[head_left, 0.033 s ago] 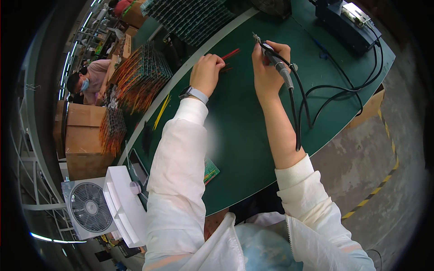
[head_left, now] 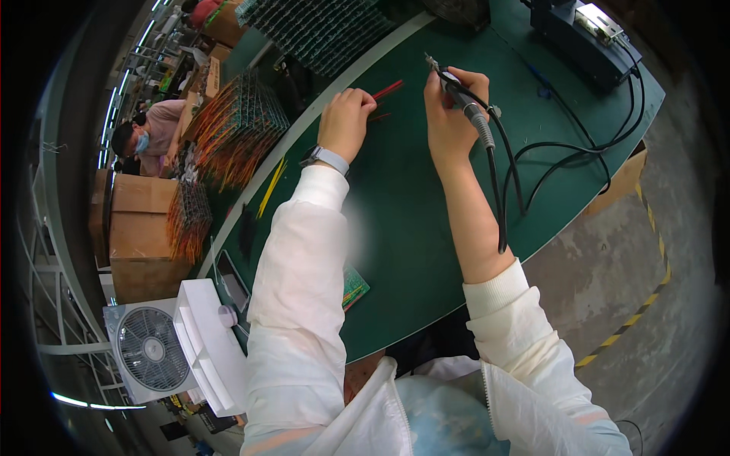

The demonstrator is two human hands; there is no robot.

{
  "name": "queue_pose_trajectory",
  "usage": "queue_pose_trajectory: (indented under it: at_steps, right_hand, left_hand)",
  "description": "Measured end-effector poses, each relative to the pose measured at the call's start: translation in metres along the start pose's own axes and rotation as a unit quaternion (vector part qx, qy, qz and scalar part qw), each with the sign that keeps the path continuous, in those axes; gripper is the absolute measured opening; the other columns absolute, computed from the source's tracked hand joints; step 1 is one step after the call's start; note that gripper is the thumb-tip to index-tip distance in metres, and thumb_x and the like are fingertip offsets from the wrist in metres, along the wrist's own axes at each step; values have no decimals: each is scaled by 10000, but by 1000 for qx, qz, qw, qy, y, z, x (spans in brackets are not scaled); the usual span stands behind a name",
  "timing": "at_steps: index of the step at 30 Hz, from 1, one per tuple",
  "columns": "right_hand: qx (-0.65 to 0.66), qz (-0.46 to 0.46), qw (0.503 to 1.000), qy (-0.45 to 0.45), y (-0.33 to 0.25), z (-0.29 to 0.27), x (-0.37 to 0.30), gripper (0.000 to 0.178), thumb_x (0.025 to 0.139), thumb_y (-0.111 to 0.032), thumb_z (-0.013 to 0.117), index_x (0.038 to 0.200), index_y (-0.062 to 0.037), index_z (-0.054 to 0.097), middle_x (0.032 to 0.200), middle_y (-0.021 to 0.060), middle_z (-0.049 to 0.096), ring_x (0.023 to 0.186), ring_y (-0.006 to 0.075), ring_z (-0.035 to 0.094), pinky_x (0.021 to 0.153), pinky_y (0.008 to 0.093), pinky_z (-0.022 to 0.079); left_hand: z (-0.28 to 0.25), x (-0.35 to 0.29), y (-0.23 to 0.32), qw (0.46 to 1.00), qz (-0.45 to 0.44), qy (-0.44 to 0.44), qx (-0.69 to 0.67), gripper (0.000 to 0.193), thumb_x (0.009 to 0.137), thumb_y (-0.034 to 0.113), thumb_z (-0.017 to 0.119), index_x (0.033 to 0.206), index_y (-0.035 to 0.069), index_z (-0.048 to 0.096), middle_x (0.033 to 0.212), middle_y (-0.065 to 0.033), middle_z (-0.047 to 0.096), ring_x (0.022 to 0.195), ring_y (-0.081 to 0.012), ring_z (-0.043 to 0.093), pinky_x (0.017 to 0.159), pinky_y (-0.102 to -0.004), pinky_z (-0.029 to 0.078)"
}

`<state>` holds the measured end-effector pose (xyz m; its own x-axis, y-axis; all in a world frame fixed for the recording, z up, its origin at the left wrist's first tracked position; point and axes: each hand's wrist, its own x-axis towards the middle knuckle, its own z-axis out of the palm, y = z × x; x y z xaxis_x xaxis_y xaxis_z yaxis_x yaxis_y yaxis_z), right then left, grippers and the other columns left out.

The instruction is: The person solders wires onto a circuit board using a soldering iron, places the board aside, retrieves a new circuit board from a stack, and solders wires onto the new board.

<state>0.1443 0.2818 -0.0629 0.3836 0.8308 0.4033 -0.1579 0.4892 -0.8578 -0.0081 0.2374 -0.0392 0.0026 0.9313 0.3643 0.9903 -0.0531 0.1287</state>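
My left hand (head_left: 346, 121), with a watch on the wrist, rests over the green table with its fingers curled. From its fingertips the red wires (head_left: 389, 90) stick out toward the far side. What lies under the fingers is hidden. My right hand (head_left: 455, 125) is closed around a soldering iron (head_left: 473, 114), held like a pen. Its metal tip points up and away, in the air to the right of the red wires. A black cable (head_left: 494, 175) hangs from the handle.
The cable loops right to a dark blue box unit (head_left: 582, 45). Yellow wires (head_left: 272, 186) lie left of my left arm; a green circuit board (head_left: 354, 287) is partly under the sleeve. Racks with orange wires (head_left: 236, 137) stand left, near a fan (head_left: 152, 346). A masked person (head_left: 160, 129) works beyond.
My left hand has shifted very slightly away from me. The right hand and the soldering iron have not visibly moved.
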Motion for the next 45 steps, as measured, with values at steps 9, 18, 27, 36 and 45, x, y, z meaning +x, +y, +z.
queue_pose_trajectory:
  at_steps: [9,18,27,36,45]
  right_hand:
    - [-36,-34,998,-44,6,-1,-6,222,738,-123,693,861,-18,541,737,70,559,591,122,533,532,245,433]
    - [-104,-183,930,-301,-25,17,-56,236,789,-161,683,936,-24,559,696,31,599,593,83,551,548,225,444]
    - [3,-70,904,-422,-48,-5,-95,275,733,-111,724,916,-2,551,704,20,584,605,59,530,538,202,430]
    - [-29,-79,825,-558,-58,-15,-79,300,758,-158,629,919,26,455,799,129,516,663,120,472,593,186,359]
    - [-2,-128,842,-525,-42,-24,-81,334,731,-220,578,910,15,422,720,173,493,478,129,441,433,220,350]
  left_hand:
    - [-73,-96,27,942,-243,93,-214,103,890,62,493,970,4,523,805,-41,564,643,-108,547,585,-256,447]
    - [-73,-212,20,897,-373,210,-113,58,860,64,553,857,7,564,721,17,484,585,-55,315,506,-215,305]
    - [-62,-201,28,929,-309,150,-135,123,731,-8,638,820,36,566,797,-65,541,691,-207,560,586,-304,454]
    - [-55,-204,31,931,-307,170,-101,142,683,-86,642,781,1,588,733,-47,562,591,-123,532,552,-233,435]
    - [-57,-200,34,920,-342,165,-98,151,676,-101,637,785,-7,591,753,-62,570,601,-136,543,560,-241,443]
